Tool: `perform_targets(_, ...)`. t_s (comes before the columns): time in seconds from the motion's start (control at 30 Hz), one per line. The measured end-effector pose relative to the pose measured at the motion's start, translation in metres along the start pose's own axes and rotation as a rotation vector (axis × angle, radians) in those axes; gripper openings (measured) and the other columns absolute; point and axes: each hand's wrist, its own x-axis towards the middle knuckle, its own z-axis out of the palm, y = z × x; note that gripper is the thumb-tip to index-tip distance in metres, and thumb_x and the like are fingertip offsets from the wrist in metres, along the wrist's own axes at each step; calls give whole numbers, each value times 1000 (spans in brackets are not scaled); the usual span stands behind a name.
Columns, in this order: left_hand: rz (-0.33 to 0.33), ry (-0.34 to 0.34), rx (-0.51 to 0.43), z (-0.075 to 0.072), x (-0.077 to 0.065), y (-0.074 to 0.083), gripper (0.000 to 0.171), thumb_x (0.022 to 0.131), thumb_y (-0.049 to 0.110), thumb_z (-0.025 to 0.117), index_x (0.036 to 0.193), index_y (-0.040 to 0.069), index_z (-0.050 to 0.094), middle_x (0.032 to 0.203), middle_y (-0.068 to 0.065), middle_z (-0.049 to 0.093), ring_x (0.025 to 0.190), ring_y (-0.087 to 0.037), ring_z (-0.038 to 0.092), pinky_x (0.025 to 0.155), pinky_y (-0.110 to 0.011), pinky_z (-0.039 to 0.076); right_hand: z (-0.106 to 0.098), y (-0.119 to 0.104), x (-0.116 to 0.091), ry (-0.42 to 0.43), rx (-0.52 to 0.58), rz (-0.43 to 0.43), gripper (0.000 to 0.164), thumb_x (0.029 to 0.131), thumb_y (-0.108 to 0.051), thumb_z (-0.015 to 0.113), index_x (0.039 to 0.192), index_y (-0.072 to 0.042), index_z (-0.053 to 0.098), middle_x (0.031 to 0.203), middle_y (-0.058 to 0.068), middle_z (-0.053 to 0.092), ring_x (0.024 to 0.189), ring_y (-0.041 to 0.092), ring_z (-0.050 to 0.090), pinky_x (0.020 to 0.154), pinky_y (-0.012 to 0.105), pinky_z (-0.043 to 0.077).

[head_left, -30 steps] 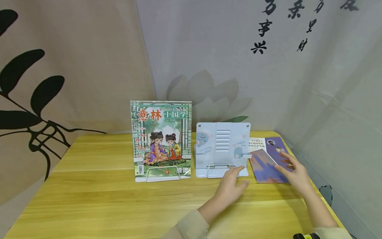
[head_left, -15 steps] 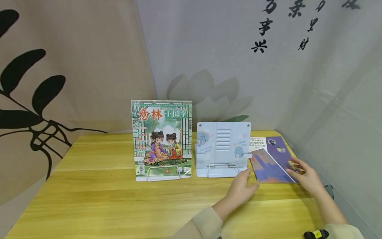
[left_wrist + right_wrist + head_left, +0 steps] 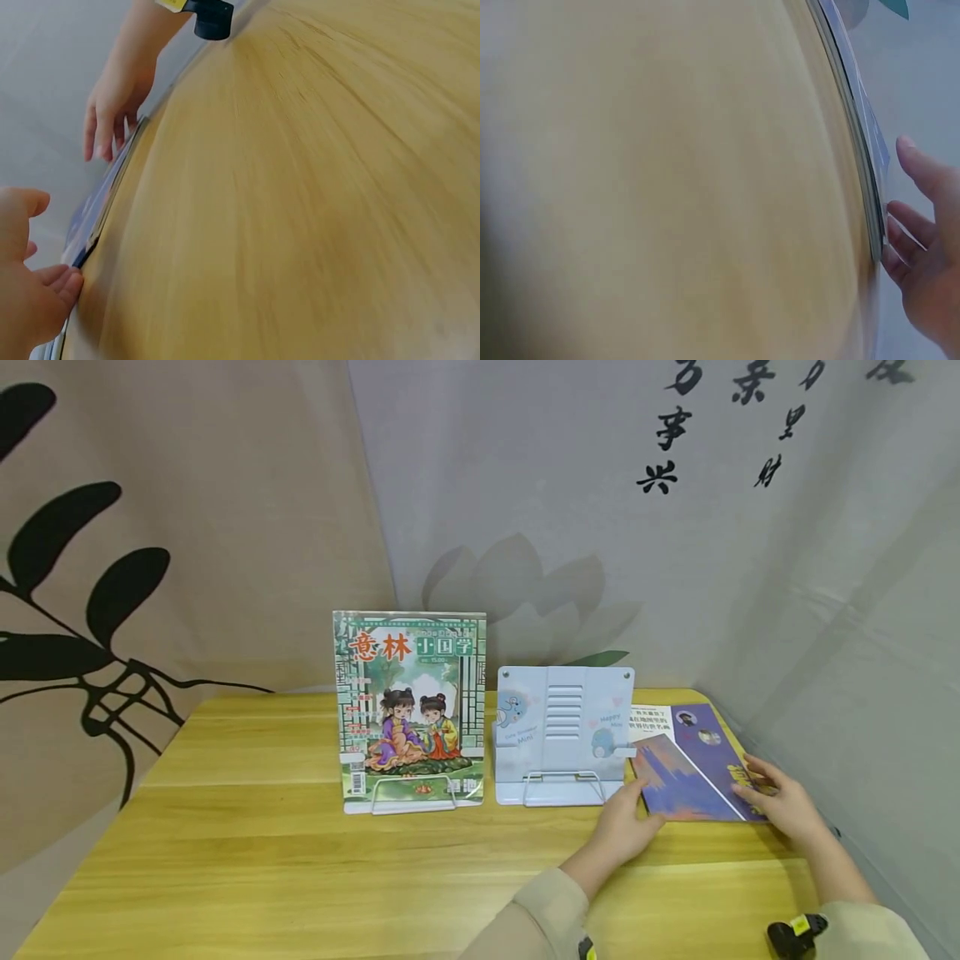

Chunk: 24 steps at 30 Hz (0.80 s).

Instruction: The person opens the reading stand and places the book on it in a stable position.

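A purple book (image 3: 678,785) with a white title panel and a painted-looking front lies flat at the table's right side. My left hand (image 3: 624,823) is at its lower left corner, fingers loosely bent. My right hand (image 3: 783,797) reaches its right edge with thumb and fingers spread. In the right wrist view, the fingertips of my right hand (image 3: 934,255) come right up to the page edges of the book (image 3: 862,142), the thumb apart above. The left wrist view has my left hand (image 3: 34,292) with fingertips by the near end of the book (image 3: 112,187).
Just left of the book stands a pale blue book stand (image 3: 562,727) with a wire holder in front. Further left a green magazine (image 3: 412,693) with two cartoon children is propped on another stand. Behind the wooden table (image 3: 300,877) hangs a printed curtain (image 3: 517,485).
My left hand has moved right, from the front of the blue stand to the book's corner. The right hand has moved from over the book to its right edge. The book sits slightly further right.
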Motion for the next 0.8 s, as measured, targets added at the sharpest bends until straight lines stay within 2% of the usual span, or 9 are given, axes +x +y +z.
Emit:
perform_targets(0.1, -16, -11, -5, 2, 3, 2, 56, 86, 21, 69, 137, 5, 51, 133, -3, 54, 124, -15, 48, 102, -25, 36, 0, 1, 4, -10, -20, -2, 71, 94, -31, 62, 145, 7, 30, 132, 36, 43, 111, 47, 45, 75, 34, 41)
perform_targets(0.2, -36, -13, -8, 4, 5, 5, 56, 86, 22, 70, 137, 6, 51, 133, -3, 54, 124, -15, 48, 102, -25, 36, 1, 1, 8, -17, -35, 6, 71, 94, -32, 62, 144, 8, 31, 131, 35, 44, 110, 45, 46, 74, 29, 41)
perform_targets(0.27, -50, -10, -9, 5, 6, 8, 57, 85, 21, 70, 136, 6, 52, 132, -3, 55, 123, -15, 48, 101, -25, 36, 1, 1, 9, -34, -32, 26, 72, 94, -32, 62, 144, 9, 30, 131, 37, 42, 111, 46, 45, 77, 33, 42)
perform_targets(0.37, -82, -6, -26, 7, 8, 11, 57, 84, 22, 71, 135, 6, 53, 131, -3, 56, 122, -16, 49, 101, -26, 37, -1, 1, 10, -62, -30, 54, 74, 94, -32, 63, 144, 11, 28, 133, 43, 35, 114, 52, 40, 85, 45, 42)
perform_targets(0.43, -109, -5, -32, 8, 9, 13, 56, 85, 23, 71, 135, 7, 53, 131, -3, 55, 123, -17, 48, 100, -27, 38, -2, 0, 10, -82, -32, 64, 76, 93, -32, 63, 144, 12, 27, 134, 45, 29, 119, 57, 33, 89, 61, 35)
perform_targets(0.5, -135, -3, -32, 9, 10, 14, 56, 85, 24, 71, 135, 7, 54, 131, -5, 55, 123, -19, 48, 101, -29, 38, -2, 0, 11, -91, -35, 53, 75, 93, -29, 65, 142, 13, 27, 134, 47, 25, 121, 61, 27, 93, 66, 29)
perform_targets(0.67, -189, -3, -14, 10, 12, 17, 54, 86, 25, 72, 133, 7, 56, 132, -12, 52, 123, -24, 47, 101, -31, 38, -2, 2, 11, -105, -38, 33, 73, 91, -25, 67, 140, 15, 30, 134, 45, 23, 120, 62, 24, 94, 69, 24)
perform_targets(0.8, -193, -6, 13, 8, 14, 17, 49, 86, 22, 71, 131, 5, 58, 128, -13, 53, 120, -23, 48, 100, -29, 39, -2, 4, 9, -114, -37, 30, 74, 90, -24, 69, 139, 15, 31, 134, 44, 23, 119, 61, 26, 94, 69, 25)
